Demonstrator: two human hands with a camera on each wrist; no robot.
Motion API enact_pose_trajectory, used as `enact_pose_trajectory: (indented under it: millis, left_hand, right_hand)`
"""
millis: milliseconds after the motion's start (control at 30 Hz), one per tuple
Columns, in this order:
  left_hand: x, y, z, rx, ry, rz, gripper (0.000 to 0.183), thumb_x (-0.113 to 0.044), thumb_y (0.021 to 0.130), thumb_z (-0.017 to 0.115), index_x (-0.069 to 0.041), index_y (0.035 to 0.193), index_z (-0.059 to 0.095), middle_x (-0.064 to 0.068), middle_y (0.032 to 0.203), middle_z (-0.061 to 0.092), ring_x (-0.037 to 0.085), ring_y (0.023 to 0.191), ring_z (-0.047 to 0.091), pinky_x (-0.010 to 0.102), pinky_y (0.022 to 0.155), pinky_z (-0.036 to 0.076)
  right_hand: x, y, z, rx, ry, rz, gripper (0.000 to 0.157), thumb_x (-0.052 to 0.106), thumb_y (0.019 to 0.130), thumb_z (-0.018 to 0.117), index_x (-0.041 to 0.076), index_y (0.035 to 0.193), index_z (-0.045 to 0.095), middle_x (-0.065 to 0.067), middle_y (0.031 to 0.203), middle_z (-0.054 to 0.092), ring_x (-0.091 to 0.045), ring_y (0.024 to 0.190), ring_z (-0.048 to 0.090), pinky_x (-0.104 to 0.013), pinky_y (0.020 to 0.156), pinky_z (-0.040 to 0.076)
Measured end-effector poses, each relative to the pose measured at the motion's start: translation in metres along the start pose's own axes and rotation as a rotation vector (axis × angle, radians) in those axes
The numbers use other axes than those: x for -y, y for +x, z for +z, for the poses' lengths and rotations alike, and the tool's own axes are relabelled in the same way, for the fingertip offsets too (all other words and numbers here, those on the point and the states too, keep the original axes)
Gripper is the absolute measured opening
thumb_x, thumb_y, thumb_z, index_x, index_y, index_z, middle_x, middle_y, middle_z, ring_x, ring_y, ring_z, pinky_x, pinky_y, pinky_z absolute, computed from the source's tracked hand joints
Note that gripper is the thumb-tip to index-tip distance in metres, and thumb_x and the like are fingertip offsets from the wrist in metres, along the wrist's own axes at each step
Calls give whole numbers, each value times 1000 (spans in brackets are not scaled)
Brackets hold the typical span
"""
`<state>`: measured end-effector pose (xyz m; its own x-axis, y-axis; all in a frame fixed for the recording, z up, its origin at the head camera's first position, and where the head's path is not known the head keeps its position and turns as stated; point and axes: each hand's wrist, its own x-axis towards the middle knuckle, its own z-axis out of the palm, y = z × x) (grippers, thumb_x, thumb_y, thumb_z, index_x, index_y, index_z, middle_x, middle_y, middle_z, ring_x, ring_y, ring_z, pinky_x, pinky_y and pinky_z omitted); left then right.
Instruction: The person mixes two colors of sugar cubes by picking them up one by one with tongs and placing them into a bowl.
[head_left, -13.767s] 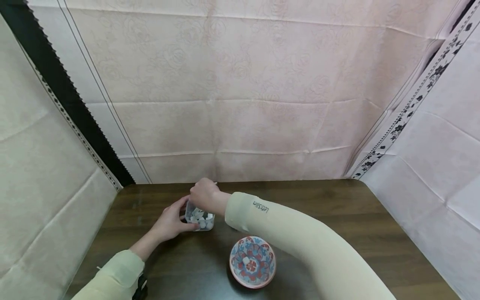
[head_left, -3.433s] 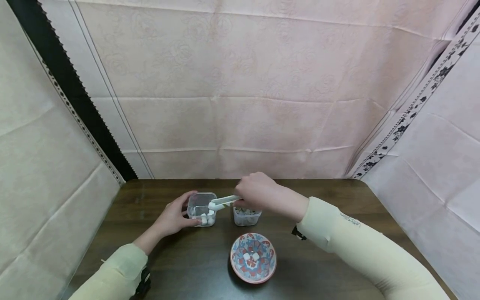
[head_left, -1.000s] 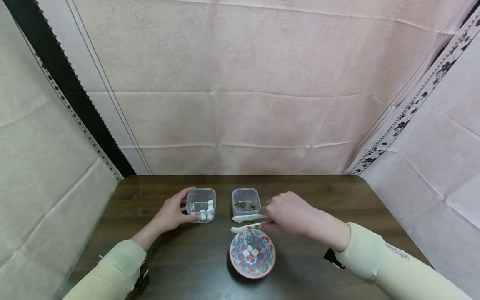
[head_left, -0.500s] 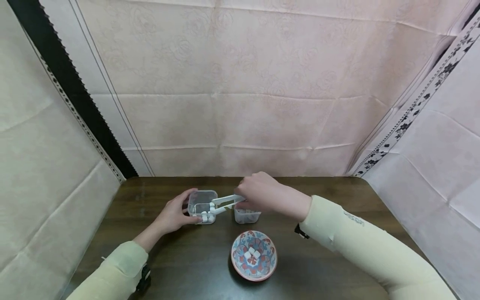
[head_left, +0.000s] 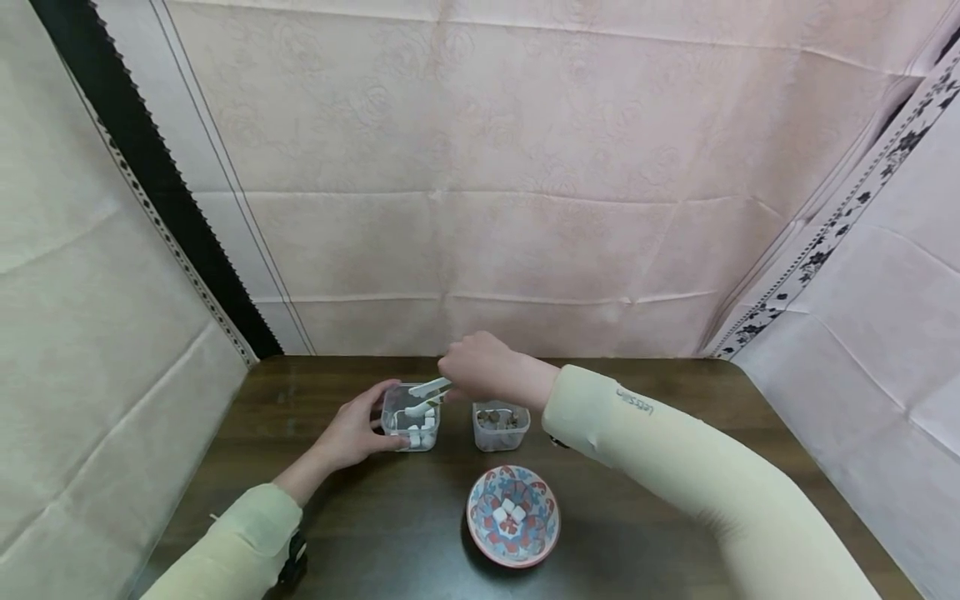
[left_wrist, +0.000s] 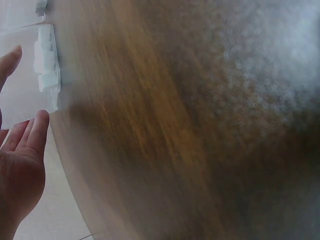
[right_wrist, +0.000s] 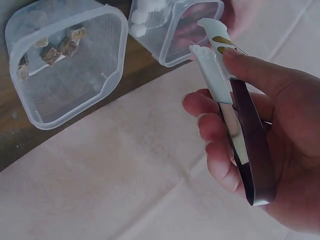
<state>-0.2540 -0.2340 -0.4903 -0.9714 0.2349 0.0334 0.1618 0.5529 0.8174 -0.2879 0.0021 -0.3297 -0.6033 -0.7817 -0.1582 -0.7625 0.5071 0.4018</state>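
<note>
My left hand (head_left: 348, 433) grips a clear plastic container (head_left: 412, 447) by its left side, thumb at the near wall. White cubes (head_left: 429, 418) lie inside, along the container's right side. Over its opening, my right hand (head_left: 483, 367) holds a pair of tongs (head_left: 430, 387) with pale tips. In the right wrist view the tongs (right_wrist: 257, 160) have their tips spread, with nothing between them. Nearer to me stands a patterned red and blue bowl (head_left: 513, 550) with three white cubes (head_left: 509, 510) in it.
A second clear container (head_left: 500, 439) stands just right of the first, below my right forearm. It holds brown lumps (right_wrist: 68, 47). All rests on a dark wooden table (head_left: 360, 542), with a pale patterned cloth (head_left: 525, 250) hanging behind its far edge.
From near the bowl a second ago, my right hand has brought the tongs left to over the cube container. The bowl's cubes rose from one to three across the earlier frames. The left hand stays put.
</note>
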Motion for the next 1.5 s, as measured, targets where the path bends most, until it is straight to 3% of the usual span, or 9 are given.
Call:
enact_pose_trajectory:
  millis: [167,500,767,1500]
  left_hand:
    - [1,0,1,4,-1,9,96,-17,85,93,-6,162,38,23,158,49,41,139,55,47,106,57]
    - [1,0,1,12,5,9,94,-19,86,92,-8,163,38,23,161,45,43,141,53,49,107,56]
    - [1,1,1,8,4,4,94,-19,86,93,-9,163,39,22,161,46,43,141,53,48,107,56]
    - [3,0,-1,5,5,1,94,-21,86,93,-9,162,39,24,162,45,45,142,52,49,107,56]
  right_hand:
    - [7,15,3,54,-28,4,31,51,97,76,20,99,79,2,99,77,-20,88,72,-39,71,63]
    - [19,34,14,101,-76,-8,30,49,96,78,22,108,81,3,103,78,-16,85,72,-33,74,62]
    - [26,39,17,93,-122,-25,34,52,94,80,23,112,83,5,104,79,-13,82,71,-30,72,62]
    - [31,50,16,80,-119,-20,29,45,98,77,22,114,82,4,102,79,-12,75,66,-27,69,60]
